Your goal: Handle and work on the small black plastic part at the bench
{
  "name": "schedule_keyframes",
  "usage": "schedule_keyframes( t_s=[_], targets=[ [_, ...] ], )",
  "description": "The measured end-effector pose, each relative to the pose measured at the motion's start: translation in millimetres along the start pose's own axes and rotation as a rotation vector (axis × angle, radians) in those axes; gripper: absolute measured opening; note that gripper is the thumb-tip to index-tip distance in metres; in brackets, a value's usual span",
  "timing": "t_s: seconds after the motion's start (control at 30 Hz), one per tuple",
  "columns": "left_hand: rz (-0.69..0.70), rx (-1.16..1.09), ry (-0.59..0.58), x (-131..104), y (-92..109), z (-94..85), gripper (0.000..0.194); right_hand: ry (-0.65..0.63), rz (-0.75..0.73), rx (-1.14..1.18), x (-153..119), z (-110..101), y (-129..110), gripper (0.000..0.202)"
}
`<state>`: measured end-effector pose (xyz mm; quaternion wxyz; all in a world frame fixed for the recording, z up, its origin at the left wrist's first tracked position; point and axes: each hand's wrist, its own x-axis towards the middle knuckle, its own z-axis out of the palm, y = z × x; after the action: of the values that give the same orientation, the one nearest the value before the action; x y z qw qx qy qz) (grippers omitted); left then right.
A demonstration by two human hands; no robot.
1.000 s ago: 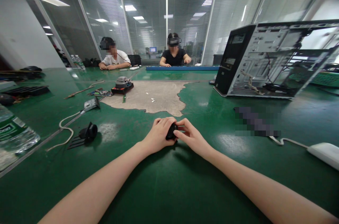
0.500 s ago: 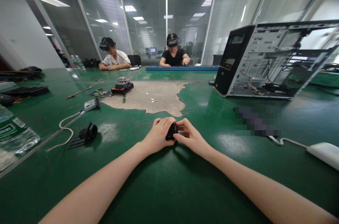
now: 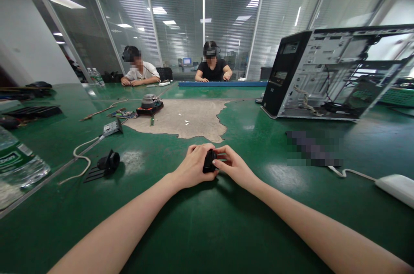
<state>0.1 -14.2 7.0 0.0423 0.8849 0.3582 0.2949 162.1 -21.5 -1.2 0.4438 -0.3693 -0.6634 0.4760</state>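
Bright ceiling panels, sharp, edges warped

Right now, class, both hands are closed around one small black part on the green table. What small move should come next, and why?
Probably lift the small black part slightly and tilt it toward the camera. The left hand and right hand both pinch it low over the green table, and their fingers hide most of it, so the pictures cannot show what is being worked on.
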Motion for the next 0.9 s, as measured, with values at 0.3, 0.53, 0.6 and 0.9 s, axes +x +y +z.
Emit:
schedule_keyframes(
  t_s=[0.3, 0.53, 0.6, 0.9],
  targets=[
    [0.007, 0.036, 0.013, -0.8, 1.8, -0.9, 0.059, 0.031, -0.025, -0.019, -2.2, 1.2, -0.6, 0.016],
    [-0.005, 0.136, 0.060, -1.6, 2.9, -0.4, 0.058, 0.039, 0.021, -0.060, -0.3, 1.1, -0.7, 0.025],
    [0.024, 0.084, 0.048, -1.5, 1.3, 0.3, 0.057, 0.014, 0.007, -0.056, -1.7, 1.1, -2.4, 0.024],
    [0.053, -0.008, -0.006, 0.3, -0.9, -0.8, 0.057, -0.004, -0.069, -0.029, -4.9, 1.9, -1.7, 0.020]
  ],
)
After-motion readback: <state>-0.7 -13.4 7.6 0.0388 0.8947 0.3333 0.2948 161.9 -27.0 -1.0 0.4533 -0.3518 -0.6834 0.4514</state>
